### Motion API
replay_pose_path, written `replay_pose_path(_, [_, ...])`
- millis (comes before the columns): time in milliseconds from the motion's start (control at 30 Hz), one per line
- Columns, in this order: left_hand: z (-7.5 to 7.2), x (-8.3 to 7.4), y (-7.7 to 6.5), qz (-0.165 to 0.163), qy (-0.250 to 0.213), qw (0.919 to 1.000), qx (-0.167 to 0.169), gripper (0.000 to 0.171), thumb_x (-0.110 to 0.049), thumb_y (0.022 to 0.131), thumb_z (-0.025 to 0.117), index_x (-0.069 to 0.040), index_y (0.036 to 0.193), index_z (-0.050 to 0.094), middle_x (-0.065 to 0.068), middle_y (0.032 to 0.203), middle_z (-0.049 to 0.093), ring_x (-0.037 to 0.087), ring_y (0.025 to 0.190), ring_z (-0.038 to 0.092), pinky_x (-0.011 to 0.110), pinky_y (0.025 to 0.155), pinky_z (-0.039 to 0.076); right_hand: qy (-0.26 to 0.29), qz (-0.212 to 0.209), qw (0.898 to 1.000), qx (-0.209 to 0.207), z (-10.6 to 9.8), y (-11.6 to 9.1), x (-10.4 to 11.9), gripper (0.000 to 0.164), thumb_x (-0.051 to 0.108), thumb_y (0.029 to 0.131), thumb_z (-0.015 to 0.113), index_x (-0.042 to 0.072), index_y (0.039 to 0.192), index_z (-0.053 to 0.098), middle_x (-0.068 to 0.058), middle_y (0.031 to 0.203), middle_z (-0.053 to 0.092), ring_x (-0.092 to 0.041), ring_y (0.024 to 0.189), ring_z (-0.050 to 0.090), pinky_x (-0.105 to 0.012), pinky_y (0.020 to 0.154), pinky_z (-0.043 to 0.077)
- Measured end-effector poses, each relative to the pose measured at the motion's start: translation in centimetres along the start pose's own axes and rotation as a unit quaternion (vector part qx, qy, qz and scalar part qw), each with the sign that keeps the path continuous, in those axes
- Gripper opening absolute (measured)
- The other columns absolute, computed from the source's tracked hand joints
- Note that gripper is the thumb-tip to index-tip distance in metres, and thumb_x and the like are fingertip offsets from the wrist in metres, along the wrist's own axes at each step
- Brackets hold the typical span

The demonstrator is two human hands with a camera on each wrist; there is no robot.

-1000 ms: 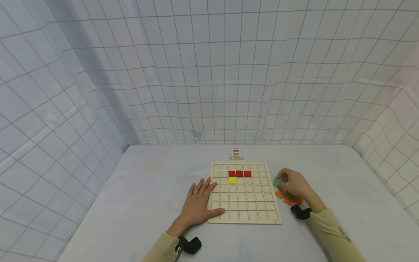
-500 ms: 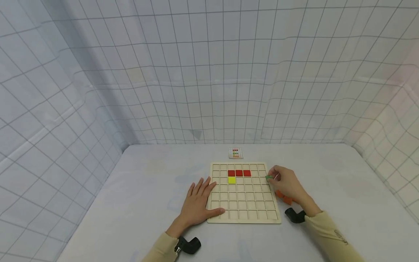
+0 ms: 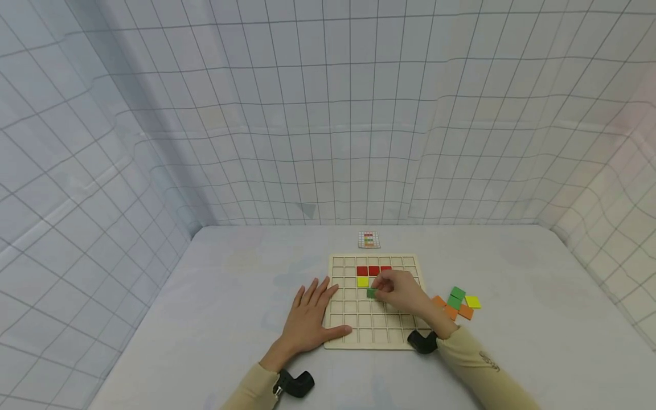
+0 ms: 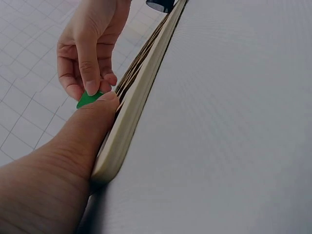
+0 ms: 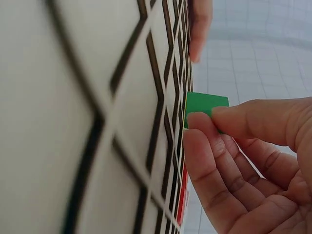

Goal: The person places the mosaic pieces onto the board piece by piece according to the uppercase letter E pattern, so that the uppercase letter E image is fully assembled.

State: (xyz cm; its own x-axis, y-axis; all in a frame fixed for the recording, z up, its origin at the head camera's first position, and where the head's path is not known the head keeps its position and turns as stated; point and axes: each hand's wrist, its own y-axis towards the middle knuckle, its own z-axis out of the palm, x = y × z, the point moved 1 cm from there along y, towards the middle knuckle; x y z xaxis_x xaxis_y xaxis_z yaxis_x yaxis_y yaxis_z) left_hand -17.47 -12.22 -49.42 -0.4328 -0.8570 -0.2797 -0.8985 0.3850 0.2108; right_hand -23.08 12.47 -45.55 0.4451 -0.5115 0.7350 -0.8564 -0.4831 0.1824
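Note:
My right hand [image 3: 402,291] pinches a green square tile [image 5: 204,105] between thumb and fingers, just over the middle of the pale grid board [image 3: 359,322]. In the head view the tile is close below a yellow tile [image 3: 363,282], which sits in a cell under a row of red tiles [image 3: 374,271]; my fingers partly cover the rightmost red one. My left hand [image 3: 307,322] lies flat at the board's left side, fingers spread, with the thumb across its lower left corner. The left wrist view shows that thumb [image 4: 92,122] on the board's edge.
Right of the board lie loose tiles: green ones [image 3: 455,302], orange ones [image 3: 466,311] and a yellow one [image 3: 473,302]. A small card [image 3: 369,240] with a coloured grid pattern lies behind the board. Grid-lined white cloth [image 3: 328,142] hangs around the table.
My right hand has picked a green tile from the pile and carried it left over the board. The loose tiles are more visible now. My left hand has stayed in place.

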Motion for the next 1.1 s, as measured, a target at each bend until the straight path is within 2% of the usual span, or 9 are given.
replay_pose_path(433, [-0.2, -0.1, 0.0, -0.003, -0.007, 1.0, 0.006, 0.094, -0.075, 0.08, 0.049, -0.015, 0.149, 0.031, 0.007, 0.155, 0.021, 0.028, 0.142, 0.013, 0.05, 0.112, 0.005, -0.033, 0.006, 0.999, 0.013, 1.5, 1.2, 1.2, 0.009, 0.001, 0.083, 0.07, 0.009, 0.084, 0.067, 0.008, 0.074, 0.059, -0.009, 0.068, 0.053, -0.026, 0.062, 0.046])
replay_pose_path(767, [-0.1, 0.0, 0.0, 0.001, -0.007, 1.0, 0.006, 0.093, -0.075, 0.08, 0.049, -0.015, 0.15, 0.031, 0.007, 0.155, 0.021, 0.028, 0.142, 0.013, 0.05, 0.111, 0.006, -0.091, 0.039, 0.995, -0.002, 1.5, 1.2, 1.5, 0.01, 0.008, 0.082, 0.074, 0.016, 0.082, 0.069, 0.01, 0.076, 0.059, -0.008, 0.067, 0.052, -0.028, 0.06, 0.044])
replay_pose_path(1000, [-0.2, -0.2, 0.0, 0.001, -0.016, 0.9998, 0.007, 0.094, -0.075, 0.08, 0.05, -0.014, 0.149, 0.032, 0.007, 0.155, 0.021, 0.028, 0.142, 0.013, 0.051, 0.111, 0.006, -0.108, 0.04, 0.993, -0.008, 1.4, 1.2, 1.6, 0.002, 0.011, 0.083, 0.073, 0.011, 0.082, 0.072, 0.01, 0.075, 0.06, -0.006, 0.064, 0.051, -0.026, 0.056, 0.043])
replay_pose_path(1100, [-0.2, -0.2, 0.0, 0.0, -0.012, 0.9999, 0.006, 0.093, -0.075, 0.08, 0.05, -0.015, 0.149, 0.032, 0.007, 0.155, 0.022, 0.028, 0.142, 0.013, 0.051, 0.111, 0.007, -0.119, 0.039, 0.992, -0.01, 1.4, 1.2, 1.7, 0.004, 0.013, 0.083, 0.074, 0.009, 0.081, 0.073, 0.01, 0.073, 0.061, -0.006, 0.062, 0.051, -0.026, 0.055, 0.043])
